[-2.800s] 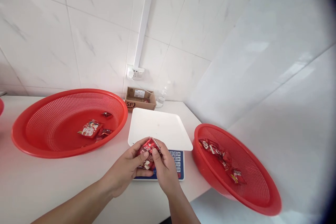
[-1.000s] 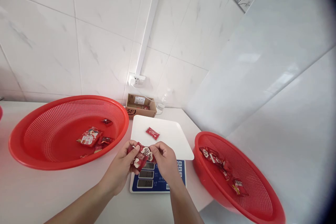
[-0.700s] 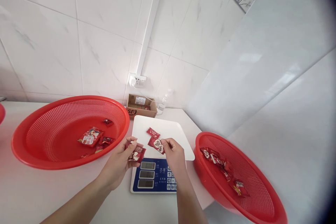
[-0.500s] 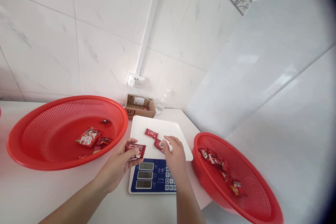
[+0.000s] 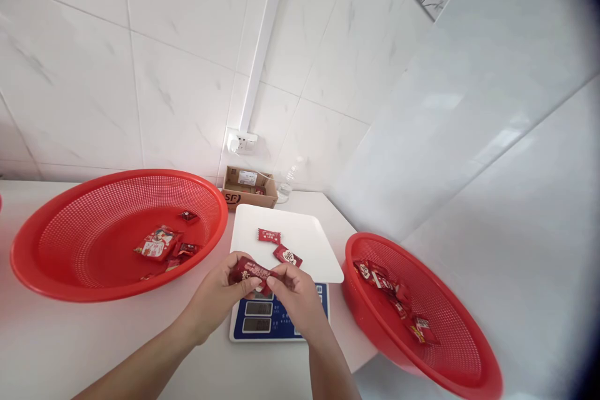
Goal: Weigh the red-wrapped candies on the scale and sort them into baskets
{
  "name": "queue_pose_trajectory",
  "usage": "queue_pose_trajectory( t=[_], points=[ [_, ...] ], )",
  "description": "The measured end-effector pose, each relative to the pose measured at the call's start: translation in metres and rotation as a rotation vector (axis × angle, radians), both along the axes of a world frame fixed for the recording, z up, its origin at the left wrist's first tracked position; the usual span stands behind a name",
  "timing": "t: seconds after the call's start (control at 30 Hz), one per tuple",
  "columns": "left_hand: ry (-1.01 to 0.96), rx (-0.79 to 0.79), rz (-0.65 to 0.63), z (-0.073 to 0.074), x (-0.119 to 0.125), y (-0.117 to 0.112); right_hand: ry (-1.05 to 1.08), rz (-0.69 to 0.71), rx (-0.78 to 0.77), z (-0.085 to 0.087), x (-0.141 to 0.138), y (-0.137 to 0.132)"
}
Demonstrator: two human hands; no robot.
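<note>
Between my two hands, over the front of a digital weighing scale (image 5: 300,228), is a dark red snack packet (image 5: 255,273). My left hand (image 5: 220,290) grips its left end with the thumb on top. The right end is pinched by the thumb and fingers of my right hand (image 5: 295,297). I cannot make out whether it is one packet or more. On the white scale pan lie a small red packet (image 5: 269,235) and, nearer my right hand, a red packet with a white heart-like print (image 5: 287,255). My hands cover part of the scale's blue panel.
A large red plastic basket (image 5: 51,262) with several packets stands on the left, and another red basket (image 5: 469,350) with several packets on the right. Behind the scale are a cardboard box (image 5: 253,200) and a clear bottle (image 5: 287,184), against the tiled wall with a socket (image 5: 242,142).
My right hand has moved left and down from beside the heart-print packet to take the right end of the held packet. The packet has shifted slightly right with my left hand.
</note>
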State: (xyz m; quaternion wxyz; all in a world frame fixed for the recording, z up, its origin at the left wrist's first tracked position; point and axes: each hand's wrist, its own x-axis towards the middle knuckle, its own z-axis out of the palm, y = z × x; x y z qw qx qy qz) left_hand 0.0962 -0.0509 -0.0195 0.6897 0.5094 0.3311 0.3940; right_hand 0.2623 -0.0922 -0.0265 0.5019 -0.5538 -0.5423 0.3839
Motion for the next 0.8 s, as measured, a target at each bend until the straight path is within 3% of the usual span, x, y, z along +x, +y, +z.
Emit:
queue_pose_trajectory(
  t=[0.17,0.37,0.43,0.67,0.8],
  points=[
    [0.026,0.038,0.031,0.001,-0.002,0.002,0.061,0.022,-0.032,0.002,-0.003,0.001],
    [0.09,0.107,0.249,0.005,-0.007,0.006,-0.314,-0.32,0.14,-0.004,0.001,0.011],
    [0.121,0.106,0.259,0.007,-0.01,0.006,-0.462,-0.357,0.188,-0.008,0.002,0.018],
    [0.176,0.155,0.248,0.007,-0.015,0.01,-0.82,-0.099,0.16,-0.013,-0.003,0.026],
    [0.192,0.18,0.241,0.008,-0.017,0.012,-0.957,-0.062,0.16,-0.011,-0.003,0.025]
  ],
)
